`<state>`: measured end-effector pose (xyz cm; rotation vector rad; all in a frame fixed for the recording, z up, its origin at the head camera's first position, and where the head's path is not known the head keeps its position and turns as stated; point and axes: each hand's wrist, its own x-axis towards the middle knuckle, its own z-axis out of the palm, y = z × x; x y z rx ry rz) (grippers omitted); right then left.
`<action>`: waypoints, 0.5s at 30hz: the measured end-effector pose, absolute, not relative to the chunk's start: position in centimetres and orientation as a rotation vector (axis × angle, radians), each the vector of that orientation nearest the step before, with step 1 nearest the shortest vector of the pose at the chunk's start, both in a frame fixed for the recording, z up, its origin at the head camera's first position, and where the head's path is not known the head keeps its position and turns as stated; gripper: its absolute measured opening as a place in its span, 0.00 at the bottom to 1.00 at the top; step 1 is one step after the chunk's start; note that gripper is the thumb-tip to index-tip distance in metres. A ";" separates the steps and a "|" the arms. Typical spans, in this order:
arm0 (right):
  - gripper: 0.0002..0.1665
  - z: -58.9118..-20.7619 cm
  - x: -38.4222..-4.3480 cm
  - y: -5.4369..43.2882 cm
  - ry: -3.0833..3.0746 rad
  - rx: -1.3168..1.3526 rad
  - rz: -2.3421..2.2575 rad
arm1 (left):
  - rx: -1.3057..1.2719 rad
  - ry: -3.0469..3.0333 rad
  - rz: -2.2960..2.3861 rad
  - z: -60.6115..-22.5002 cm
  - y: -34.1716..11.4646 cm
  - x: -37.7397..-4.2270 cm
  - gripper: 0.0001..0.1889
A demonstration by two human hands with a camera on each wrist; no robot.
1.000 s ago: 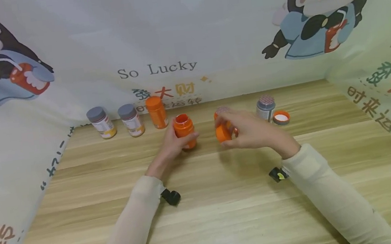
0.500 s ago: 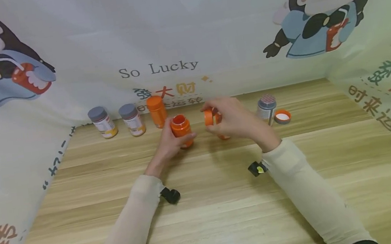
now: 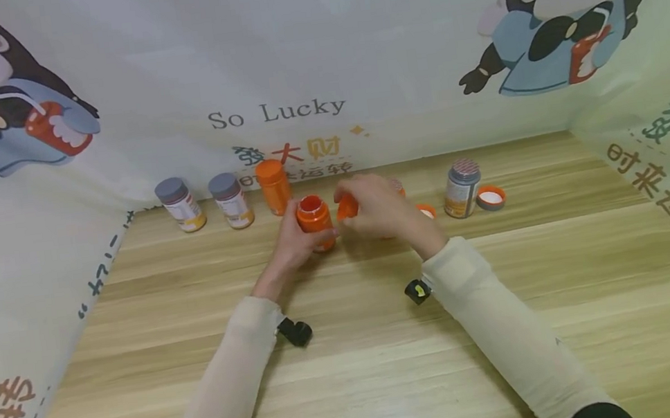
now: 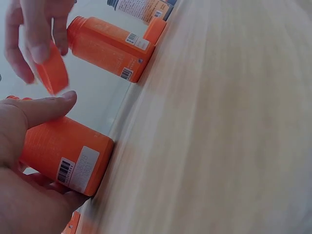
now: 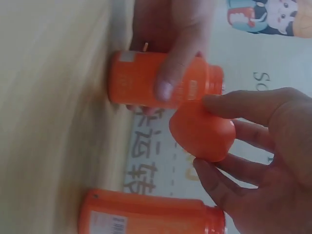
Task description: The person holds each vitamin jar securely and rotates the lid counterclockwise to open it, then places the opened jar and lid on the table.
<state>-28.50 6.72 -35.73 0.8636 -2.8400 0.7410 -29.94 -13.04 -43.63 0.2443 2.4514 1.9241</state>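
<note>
My left hand [image 3: 297, 243] grips an uncapped orange bottle [image 3: 314, 218], which stands upright on the table with its mouth facing up. In the left wrist view my thumb lies along the near side of this bottle [image 4: 68, 146]. Just right of its mouth, my right hand [image 3: 380, 209] pinches an orange cap [image 3: 346, 207] between thumb and fingers. The right wrist view shows the cap [image 5: 202, 134] tilted, apart from the bottle's neck. Another uncapped orange bottle [image 4: 105, 46] stands behind my right hand, mostly hidden in the head view. An orange cap [image 3: 426, 211] lies beside it, white liner up.
To the right stands an uncapped grey bottle [image 3: 461, 193] with a patterned seal over its mouth, its cap [image 3: 490, 198] lying upturned alongside. At the back left are two grey-capped bottles [image 3: 180, 205] and a capped orange bottle [image 3: 274, 187]. A printed sheet [image 3: 265, 50] rises behind.
My right hand has moved left with the orange cap, close to the bottle in my left hand. The upturned orange cap has come into view behind it. My left hand stays on its bottle.
</note>
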 end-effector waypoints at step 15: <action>0.18 -38.7 -29.0 5.7 -2.924 0.864 0.660 | 0.276 2.443 1.892 -43.4 -13.5 -30.0 0.41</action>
